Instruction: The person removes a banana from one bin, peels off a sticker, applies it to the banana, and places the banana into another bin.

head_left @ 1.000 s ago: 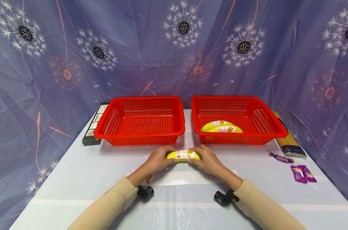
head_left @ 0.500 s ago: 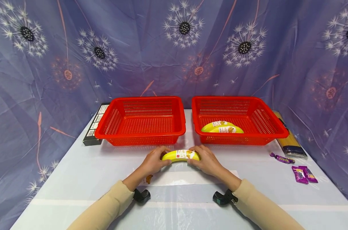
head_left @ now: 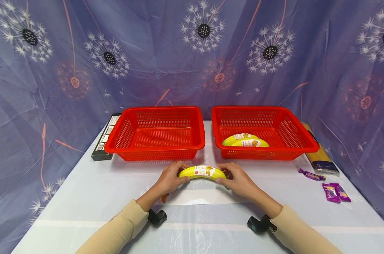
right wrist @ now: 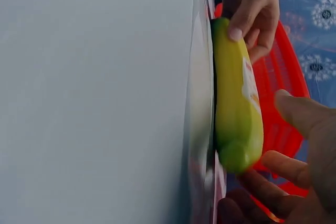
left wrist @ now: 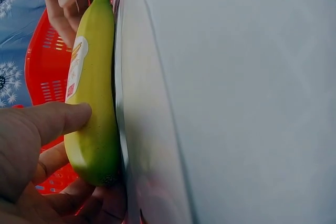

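Observation:
A yellow banana (head_left: 203, 171) with green ends and a white label lies crosswise in front of me, its middle arched away. My left hand (head_left: 169, 178) holds its left end, with the thumb (left wrist: 76, 116) on the near side and the fingers beyond and under the tip. At the stem end is my right hand (head_left: 238, 180), its thumb and fingers spread around the tip. In the right wrist view a gap shows between the right thumb (right wrist: 294, 106) and the banana. Beneath lies a white paper strip (head_left: 201, 197) printed with a banana picture.
Two red baskets stand behind: the left basket (head_left: 160, 153) and the right basket (head_left: 293, 154), which contains two labelled bananas (head_left: 250, 143). A black box (head_left: 101, 148) is at far left. Purple-wrapped candies (head_left: 331, 192) and a noodle-like yellow packet (head_left: 322, 158) lie right.
My left hand has slid a little left, exposing more of the banana's left end. My right hand has moved right and loosened, uncovering the stem end.

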### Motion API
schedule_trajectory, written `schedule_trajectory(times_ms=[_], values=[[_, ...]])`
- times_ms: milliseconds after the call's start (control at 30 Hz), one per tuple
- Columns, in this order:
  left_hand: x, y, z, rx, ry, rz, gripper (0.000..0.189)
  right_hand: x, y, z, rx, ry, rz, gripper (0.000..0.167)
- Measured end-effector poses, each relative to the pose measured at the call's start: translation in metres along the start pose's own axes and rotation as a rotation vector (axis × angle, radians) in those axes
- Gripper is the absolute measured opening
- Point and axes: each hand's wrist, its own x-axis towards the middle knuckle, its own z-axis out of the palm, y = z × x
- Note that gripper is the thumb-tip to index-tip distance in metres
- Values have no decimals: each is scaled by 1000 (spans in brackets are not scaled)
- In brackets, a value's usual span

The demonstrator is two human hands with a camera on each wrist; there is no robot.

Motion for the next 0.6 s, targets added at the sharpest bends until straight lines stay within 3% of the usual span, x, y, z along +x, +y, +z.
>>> schedule_trajectory(times_ms=[133, 267, 433, 600], values=[[0, 1, 1, -3, 6, -5, 32, -8, 13, -15, 84, 53, 40, 46], [-1, 2, 1, -15, 18, -9, 31, -11, 27, -32, 189, 121, 140, 43], [-1, 1, 2, -18, 27, -4, 30, -11, 41, -54, 457, 208, 277, 46], [-1, 0, 3, -16, 24, -8, 29, -10, 47, -71, 725, 292, 330, 37]])
